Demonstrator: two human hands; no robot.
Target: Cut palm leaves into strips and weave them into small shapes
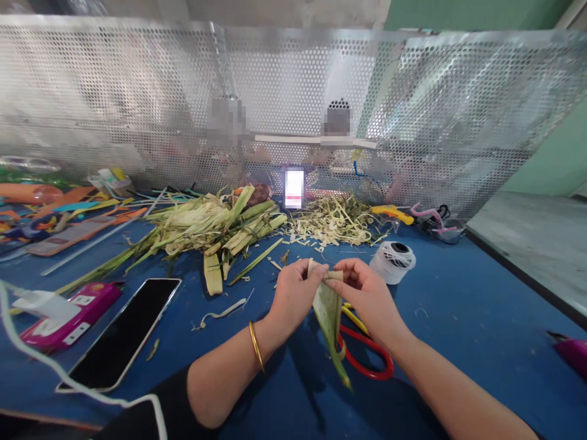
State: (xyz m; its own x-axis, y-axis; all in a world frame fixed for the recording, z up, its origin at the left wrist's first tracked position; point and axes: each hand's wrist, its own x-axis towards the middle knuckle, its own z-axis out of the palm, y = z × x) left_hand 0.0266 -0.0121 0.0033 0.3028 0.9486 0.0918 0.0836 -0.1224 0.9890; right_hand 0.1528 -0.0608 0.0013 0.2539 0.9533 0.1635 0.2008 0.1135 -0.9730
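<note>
My left hand (296,292) and my right hand (367,293) meet over the blue table (458,318), both pinching the top of a folded green leaf (329,318) whose pointed end hangs down towards me. A gold bangle (255,346) circles my left wrist. Under the leaf lie scissors with red and yellow handles (367,357). A spool of white thread (393,261) stands just right of my right hand.
A heap of green leaves (215,226) and a pile of leaf trimmings (332,221) lie further back. A black phone (123,333) and a pink power bank (68,318) with a white cable sit left. A perforated metal screen (293,104) closes the back, with people behind it.
</note>
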